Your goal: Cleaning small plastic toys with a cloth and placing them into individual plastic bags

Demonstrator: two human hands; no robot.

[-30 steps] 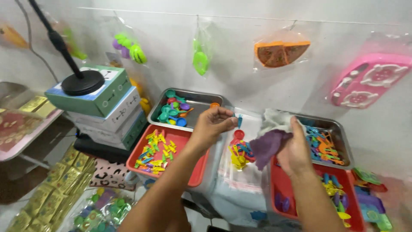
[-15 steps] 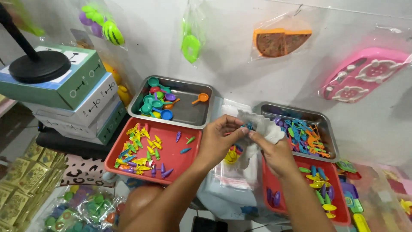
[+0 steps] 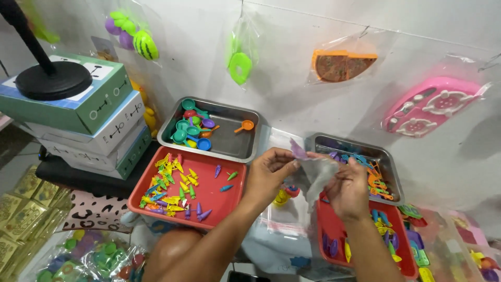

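Both hands hold one small clear plastic bag (image 3: 318, 175) with a purple toy piece at its top, above the gap between the trays. My left hand (image 3: 269, 175) pinches the bag's upper left edge. My right hand (image 3: 348, 190) grips its right side. Below the bag lies a stack of clear bags (image 3: 284, 216) with a yellow and red toy (image 3: 284, 196) on it. A red tray (image 3: 214, 201) of small coloured toy vegetables sits to the left. Another red tray (image 3: 334, 232) of toy pieces lies under my right forearm.
Two metal trays stand at the back: the left one (image 3: 235, 149) holds toy pans and spoons, the right one (image 3: 386, 167) toy cutlery. Stacked boxes (image 3: 88, 125) with a black round stand base are at the left. Bagged toys hang on the wall (image 3: 292, 89). Packets lie lower left.
The view has shifted left and down. My hands moved together on the bag, which is now held lower, just over the stack of clear bags.
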